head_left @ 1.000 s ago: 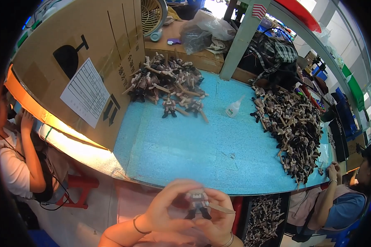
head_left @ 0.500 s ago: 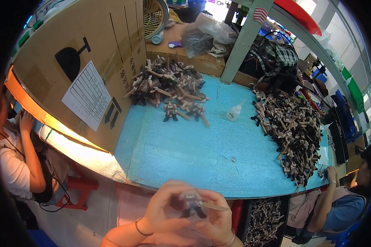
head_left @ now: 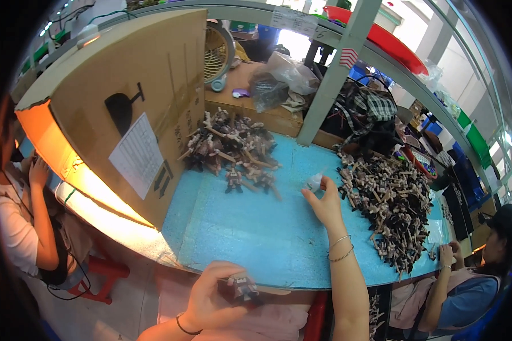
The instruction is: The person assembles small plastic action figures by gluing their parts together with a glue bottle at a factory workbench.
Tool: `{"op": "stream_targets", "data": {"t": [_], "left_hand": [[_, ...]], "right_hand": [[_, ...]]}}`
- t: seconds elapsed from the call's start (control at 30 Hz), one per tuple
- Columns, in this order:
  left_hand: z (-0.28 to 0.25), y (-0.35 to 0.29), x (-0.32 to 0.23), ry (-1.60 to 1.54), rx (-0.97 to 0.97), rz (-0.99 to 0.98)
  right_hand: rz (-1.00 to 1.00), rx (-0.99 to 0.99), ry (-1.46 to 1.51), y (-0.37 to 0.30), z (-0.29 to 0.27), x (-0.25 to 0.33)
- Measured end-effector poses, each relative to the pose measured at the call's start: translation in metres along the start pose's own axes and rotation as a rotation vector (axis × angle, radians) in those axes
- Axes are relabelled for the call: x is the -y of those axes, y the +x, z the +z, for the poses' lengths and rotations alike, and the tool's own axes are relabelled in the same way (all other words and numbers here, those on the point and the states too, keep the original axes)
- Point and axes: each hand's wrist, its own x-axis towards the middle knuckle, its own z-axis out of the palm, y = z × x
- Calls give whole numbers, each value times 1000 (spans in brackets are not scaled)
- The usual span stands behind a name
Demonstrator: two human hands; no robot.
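My left hand [head_left: 213, 298] is closed around a small toy figure [head_left: 243, 288] at the table's near edge. The figure has a pale head, dark legs and a tan stick-like piece reaching out to the right. My right hand [head_left: 326, 203] is stretched over the blue tabletop, thumb and forefinger apart at a small white glue bottle [head_left: 313, 182]. The fingertips partly cover the bottle, and whether they press on it is hard to see. Left of it, two similar figures, one of them a standing figure [head_left: 234, 179], lie before a heap of figures [head_left: 227, 142].
A tall cardboard box [head_left: 114, 113] walls off the left side. Another large heap of figures [head_left: 392, 204] covers the right part of the blue table [head_left: 239, 238]. A grey metal post [head_left: 335, 79] rises at the back. One person sits at left, another [head_left: 466, 290] at right.
My right hand has left the figure and reached forward to the glue bottle. My left hand keeps the figure alone, slightly further left. The whole view has shifted.
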Motion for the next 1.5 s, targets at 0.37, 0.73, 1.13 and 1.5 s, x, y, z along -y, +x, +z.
{"op": "stream_targets", "data": {"t": [0.37, 0.73, 1.13, 1.5], "left_hand": [[-10, 3, -16, 108, -14, 63], [-4, 1, -22, 63, -2, 77], [4, -5, -21, -166, -11, -8], [3, -7, -21, -130, 19, -58]], "right_hand": [[73, 251, 743, -64, -61, 98], [-11, -16, 794, -140, -111, 133], [-586, -72, 614, -150, -125, 153], [-654, 17, 508, -155, -129, 177]]}}
